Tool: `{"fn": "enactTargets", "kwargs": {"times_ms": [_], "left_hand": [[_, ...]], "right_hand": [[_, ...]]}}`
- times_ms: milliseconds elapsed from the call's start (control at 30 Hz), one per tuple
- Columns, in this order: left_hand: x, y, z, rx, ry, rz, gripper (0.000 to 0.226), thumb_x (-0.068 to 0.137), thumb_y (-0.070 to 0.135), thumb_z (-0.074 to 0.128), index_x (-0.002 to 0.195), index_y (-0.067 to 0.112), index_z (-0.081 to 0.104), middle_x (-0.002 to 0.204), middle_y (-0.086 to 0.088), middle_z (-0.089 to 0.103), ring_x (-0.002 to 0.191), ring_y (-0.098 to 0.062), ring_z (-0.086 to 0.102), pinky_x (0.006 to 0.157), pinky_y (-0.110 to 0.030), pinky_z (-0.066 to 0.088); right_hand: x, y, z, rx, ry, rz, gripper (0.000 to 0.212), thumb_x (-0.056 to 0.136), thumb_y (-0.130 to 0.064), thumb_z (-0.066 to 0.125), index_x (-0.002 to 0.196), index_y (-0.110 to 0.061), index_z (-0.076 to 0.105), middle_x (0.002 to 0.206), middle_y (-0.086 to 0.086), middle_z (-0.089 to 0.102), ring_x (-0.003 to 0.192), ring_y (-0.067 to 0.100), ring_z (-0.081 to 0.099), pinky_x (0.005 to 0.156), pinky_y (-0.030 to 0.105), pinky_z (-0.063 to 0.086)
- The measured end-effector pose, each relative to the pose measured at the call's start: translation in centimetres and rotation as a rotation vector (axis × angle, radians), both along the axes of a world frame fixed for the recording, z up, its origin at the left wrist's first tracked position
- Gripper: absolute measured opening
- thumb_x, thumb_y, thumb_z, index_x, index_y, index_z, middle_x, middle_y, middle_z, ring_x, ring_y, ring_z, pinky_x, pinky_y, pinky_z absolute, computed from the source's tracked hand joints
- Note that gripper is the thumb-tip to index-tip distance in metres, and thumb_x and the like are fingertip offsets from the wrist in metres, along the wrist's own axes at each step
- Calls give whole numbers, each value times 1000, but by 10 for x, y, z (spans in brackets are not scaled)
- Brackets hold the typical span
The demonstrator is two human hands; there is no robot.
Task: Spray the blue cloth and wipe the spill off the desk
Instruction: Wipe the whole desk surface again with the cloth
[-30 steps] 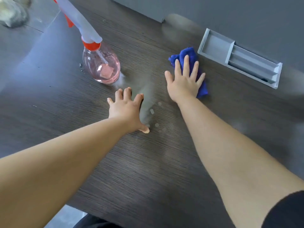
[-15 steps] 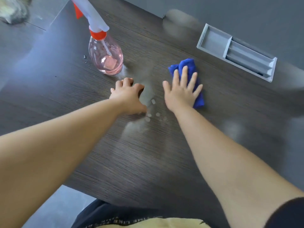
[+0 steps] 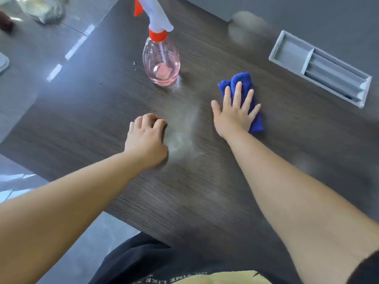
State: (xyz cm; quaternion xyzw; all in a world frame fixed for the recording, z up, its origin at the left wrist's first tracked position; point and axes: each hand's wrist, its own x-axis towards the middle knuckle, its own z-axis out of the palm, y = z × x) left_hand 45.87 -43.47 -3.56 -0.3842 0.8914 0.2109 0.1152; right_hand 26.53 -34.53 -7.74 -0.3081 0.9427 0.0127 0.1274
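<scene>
Head view: one blue cloth (image 3: 240, 79), long axis pointing away, lies right of one spray bottle (image 3: 161, 65) under the flat right hand (image 3: 232, 119); left hand (image 3: 146, 140) curled, empty.

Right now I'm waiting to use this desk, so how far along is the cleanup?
Done: the spray bottle stands upright on the desk, neither hand on it. In hand: the right hand presses flat on the blue cloth; the left hand rests on the desk, fingers curled. Left: a pale hazy smear between the hands is not yet wiped.
</scene>
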Motion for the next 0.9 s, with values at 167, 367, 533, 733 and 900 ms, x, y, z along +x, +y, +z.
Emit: {"fn": "enactTargets", "kwargs": {"times_ms": [167,367,533,733,900], "left_hand": [[6,1,-6,18,-109,-70,80,78,30,60,146,23,19,153,-8,10,141,-28,5,116,-39,12],[5,-4,-4,64,-241,-170,90,80,39,58,149,24,3,156,-10,-2,143,-32,-5,117,-45,3],[7,-2,-4,62,-257,-177,93,79,39,58,149,24,-1,156,-10,-6,143,-32,-8,117,-46,1],[9,-6,-5,77,-195,-173,89,81,35,59,150,23,3,157,-9,-2,143,-31,-5,117,-45,2],[14,-9,-3,146,-86,-111,79,82,20,55,149,27,13,156,-3,4,143,-26,-2,115,-39,10]], "right_hand": [[87,45,-5,-121,36,553,62,93,-56,24,147,-26,27,158,0,16,144,34,10,111,61,9],[7,35,-4,-89,53,593,59,91,-55,21,144,-32,34,156,-1,23,143,32,18,112,60,14],[20,-14,-3,-10,28,197,61,96,-56,17,150,-31,6,159,-4,-9,144,29,-11,112,56,-5],[79,60,-4,-133,-4,866,58,91,-55,30,142,-27,40,153,-1,29,142,33,21,111,59,14],[13,30,-3,-104,41,637,54,94,-51,28,143,-31,36,155,-2,23,143,31,17,112,60,15]]}}
